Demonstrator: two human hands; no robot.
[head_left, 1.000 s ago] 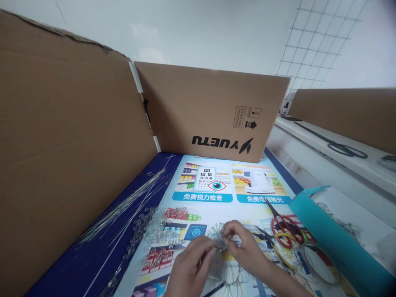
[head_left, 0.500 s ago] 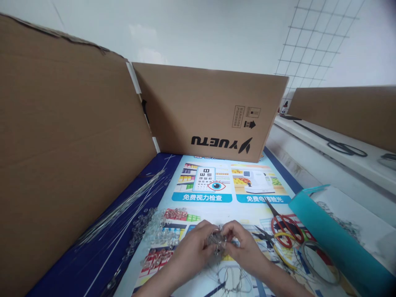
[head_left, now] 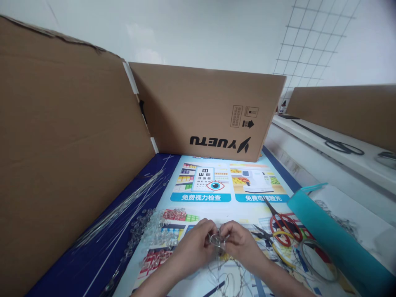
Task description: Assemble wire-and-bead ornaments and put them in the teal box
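Note:
Between my two hands is a small piece of looped wire (head_left: 217,240), silvery, perhaps with clear beads on it; its detail is too fine to make out. My left hand (head_left: 198,244) pinches its left side, fingers curled. On the other side my right hand (head_left: 240,241) grips it with thumb and bent fingers. Below the hands, more thin wire loops (head_left: 230,278) lie on the printed poster (head_left: 213,210). Loose clear beads (head_left: 157,231) are spread to the left of my left hand.
Right of my hands lie red-handled scissors (head_left: 284,227), yellow-handled pliers (head_left: 281,247) and a wire coil (head_left: 318,262). A teal box (head_left: 334,235) holds small wire pieces. Long straight wires (head_left: 123,208) rest at the left. Cardboard panels (head_left: 198,107) stand at the back and left.
My fingers have shifted slightly around the wire piece, and a round loop of it now shows more plainly between them. The whole view has moved a little.

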